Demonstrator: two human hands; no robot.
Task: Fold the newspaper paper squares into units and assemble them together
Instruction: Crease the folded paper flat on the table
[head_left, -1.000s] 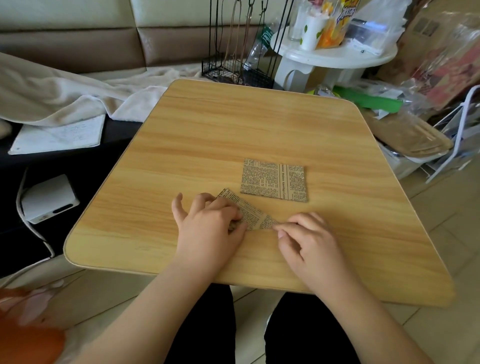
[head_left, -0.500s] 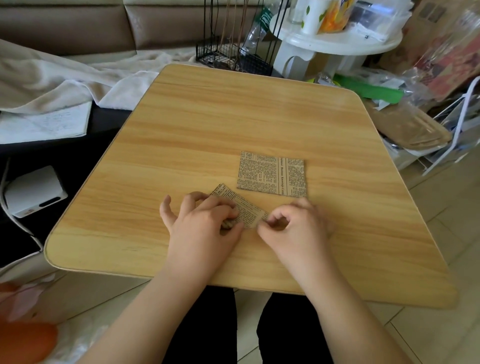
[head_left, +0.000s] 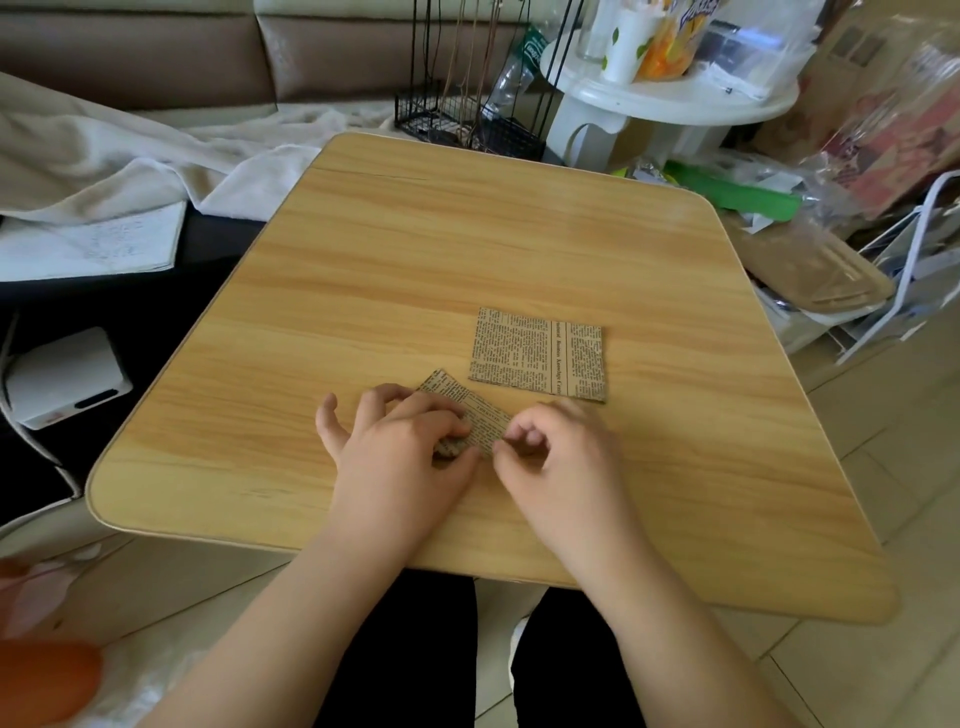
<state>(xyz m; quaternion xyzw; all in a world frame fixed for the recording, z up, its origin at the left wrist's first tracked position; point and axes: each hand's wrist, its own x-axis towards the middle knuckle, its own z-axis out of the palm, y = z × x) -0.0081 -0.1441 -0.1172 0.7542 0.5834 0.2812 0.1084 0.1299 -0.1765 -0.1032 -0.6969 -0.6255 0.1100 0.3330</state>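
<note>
— Table (head_left: 467, 244) first: what is sitting on it?

— Wood-grain top, filling most of the view. Two newspaper pieces are lying on its near half. Behind it a sofa (head_left: 156, 67) is running along the back with a pale blanket (head_left: 104, 161) spilling over it, and a white side table (head_left: 670, 98) is standing at the far right.

— And the arms?

— Both are reaching in from the near edge, bare, with the hands meeting just short of the table's middle.

— What is the left hand (head_left: 400, 457) doing?

— It is pressing down on the folded piece (head_left: 467, 410), fingers curled, with thumb and forefinger closing on the paper's near end. The little finger is sticking out to the left, off the paper.

— The right hand (head_left: 556, 457)?

— Its fingers are curled loosely inward, thumb and fingertip pinching the folded piece's right end. How much paper it is gripping I cannot tell, since the hand is covering that end.

— Where is the other paper?

— The flat square (head_left: 537, 353) is lying just beyond the hands, untouched, its near left corner just beside the folded piece's far tip. Whether they are touching I cannot tell.
</note>
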